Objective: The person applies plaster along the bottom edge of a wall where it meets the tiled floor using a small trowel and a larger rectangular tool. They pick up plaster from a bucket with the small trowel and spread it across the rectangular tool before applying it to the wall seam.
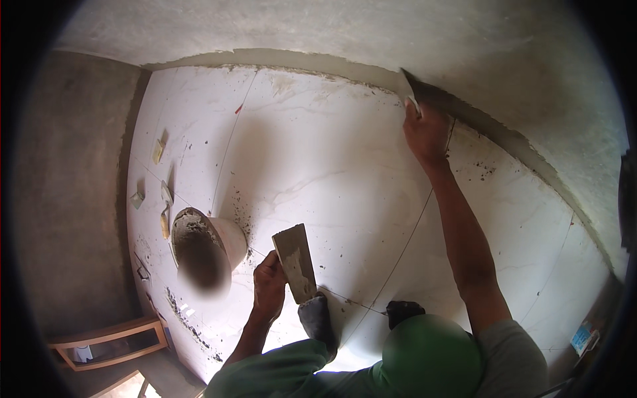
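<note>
My right hand (428,132) reaches far forward, closed round the pale handle of a putty knife (413,105). Its dark blade appears to rest against the foot of the grey wall, where a damp band of plaster (332,64) runs above the white floor tiles (345,166). Held low in front of me, a flat, wide blade (295,262) smeared with grey plaster is gripped by my left hand (269,285); its handle is hidden. Left of that hand, a pale bucket (229,242) holds grey plaster, partly blurred.
A wooden-handled trowel (165,212), a yellowish sponge-like block (158,151) and a small greenish piece (137,199) lie left of the bucket. Crumbs of plaster dot the tiles. A wooden frame (109,335) stands lower left; a blue-and-white package (584,338) is at far right.
</note>
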{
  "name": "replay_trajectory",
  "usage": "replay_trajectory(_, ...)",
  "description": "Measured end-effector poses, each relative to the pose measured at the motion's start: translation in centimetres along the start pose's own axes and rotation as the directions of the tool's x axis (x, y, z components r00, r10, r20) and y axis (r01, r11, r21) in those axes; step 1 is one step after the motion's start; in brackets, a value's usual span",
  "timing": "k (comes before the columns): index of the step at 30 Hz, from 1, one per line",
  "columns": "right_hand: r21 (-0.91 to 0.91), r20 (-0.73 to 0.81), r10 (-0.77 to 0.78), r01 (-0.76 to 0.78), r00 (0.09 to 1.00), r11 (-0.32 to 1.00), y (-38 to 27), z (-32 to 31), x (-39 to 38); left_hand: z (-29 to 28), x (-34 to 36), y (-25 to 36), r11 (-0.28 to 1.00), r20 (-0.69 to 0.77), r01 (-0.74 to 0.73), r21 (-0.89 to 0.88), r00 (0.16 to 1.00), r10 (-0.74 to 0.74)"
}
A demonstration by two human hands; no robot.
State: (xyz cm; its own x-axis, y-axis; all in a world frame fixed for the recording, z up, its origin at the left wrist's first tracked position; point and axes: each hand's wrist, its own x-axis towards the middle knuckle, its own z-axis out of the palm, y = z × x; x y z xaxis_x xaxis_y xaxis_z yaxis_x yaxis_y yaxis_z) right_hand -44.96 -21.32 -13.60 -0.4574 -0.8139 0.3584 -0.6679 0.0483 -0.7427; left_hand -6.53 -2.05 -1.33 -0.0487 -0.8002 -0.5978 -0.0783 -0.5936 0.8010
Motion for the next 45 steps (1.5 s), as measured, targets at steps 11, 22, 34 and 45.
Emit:
replay_trajectory(11,0.249,0.024,-0.362,0.345,0.932,0.905,-6.9,15.7,3.5,0.8,2.2,0.5,0.990,0.030,0.005,0.141,1.000,-0.009)
replay_trajectory(22,0.258,0.104,-0.350,0.315,0.931,0.913,-10.0,22.0,7.5,-0.9,0.8,0.2,0.997,-0.048,-0.027,0.065,0.998,0.030)
replay_trajectory(34,-0.009,0.092,-0.285,0.287,0.954,0.958,-6.6,15.3,5.6,1.1,0.4,1.1,0.993,-0.020,-0.025,0.114,0.999,0.028)
replay_trajectory(45,-0.124,0.082,-0.211,0.220,0.974,0.968,-2.2,8.5,3.4,1.7,-0.2,-0.3,0.998,0.008,-0.068,0.001,0.998,0.068)
